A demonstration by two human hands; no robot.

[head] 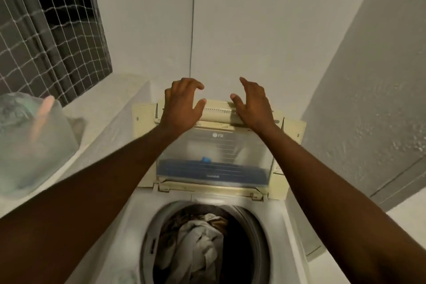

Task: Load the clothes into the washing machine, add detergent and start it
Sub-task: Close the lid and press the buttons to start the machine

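A white top-loading washing machine stands below me with its round drum open. Inside the drum lie clothes, a pale cloth on top of brown ones. The folding lid stands raised at the back, with a clear panel and a cream top edge. My left hand is at the left of that top edge, fingers spread and curled. My right hand is at the right of the edge, fingers apart, thumb touching the edge. Neither hand holds anything.
A clear plastic container with something pinkish inside sits on the white ledge at the left. A netted window is above it. Walls stand close behind and to the right of the machine.
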